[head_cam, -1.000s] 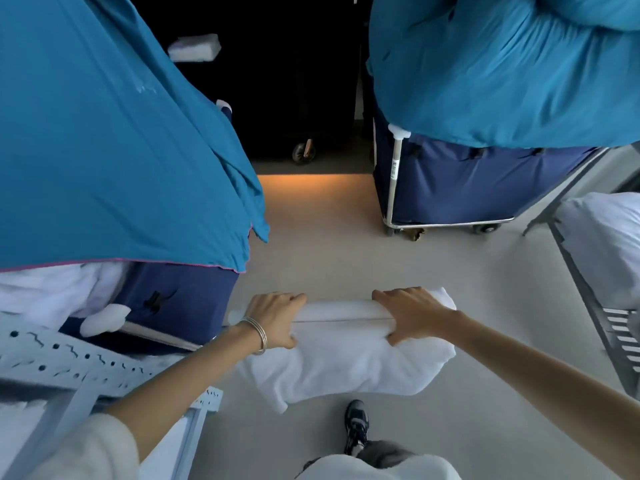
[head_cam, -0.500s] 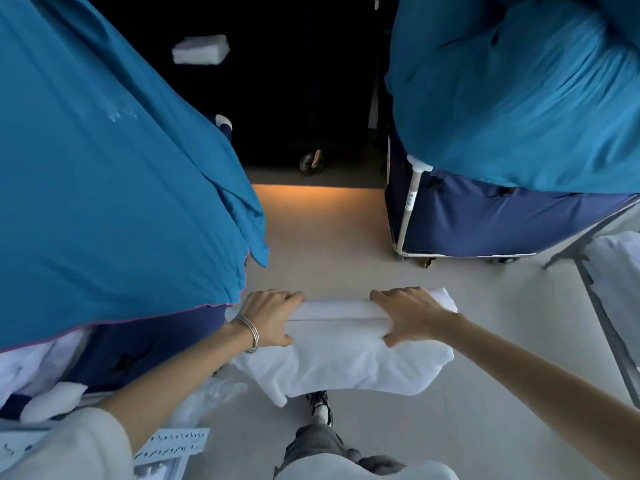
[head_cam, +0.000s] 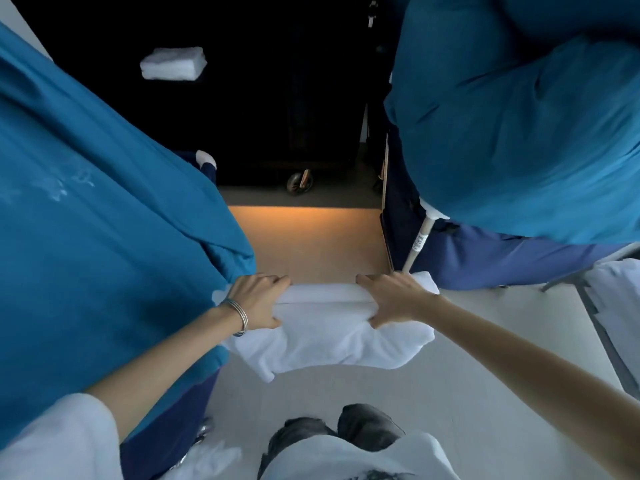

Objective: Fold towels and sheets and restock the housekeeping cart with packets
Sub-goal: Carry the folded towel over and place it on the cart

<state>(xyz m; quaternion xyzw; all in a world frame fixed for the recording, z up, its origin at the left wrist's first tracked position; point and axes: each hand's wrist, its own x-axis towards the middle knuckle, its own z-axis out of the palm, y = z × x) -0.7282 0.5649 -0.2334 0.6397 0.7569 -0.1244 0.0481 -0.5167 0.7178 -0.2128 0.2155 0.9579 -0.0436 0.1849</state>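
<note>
Between two blue-covered carts [head_cam: 104, 220], a folded white towel [head_cam: 329, 327] is gripped at both ends, left hand [head_cam: 258, 301] and right hand [head_cam: 394, 299], fingers [head_cam: 367, 280] curled over; edges should be kept aligned.

White short sleeves [head_cam: 62, 434], silver bangles [head_cam: 239, 315] on left wrist, grey trousers [head_cam: 363, 426].

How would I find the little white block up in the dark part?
Look between the two big blue covers to the black gap at the top. The white block sits there alone, upper left. It is small and boxy, unlike the floppy towel held below.
</note>
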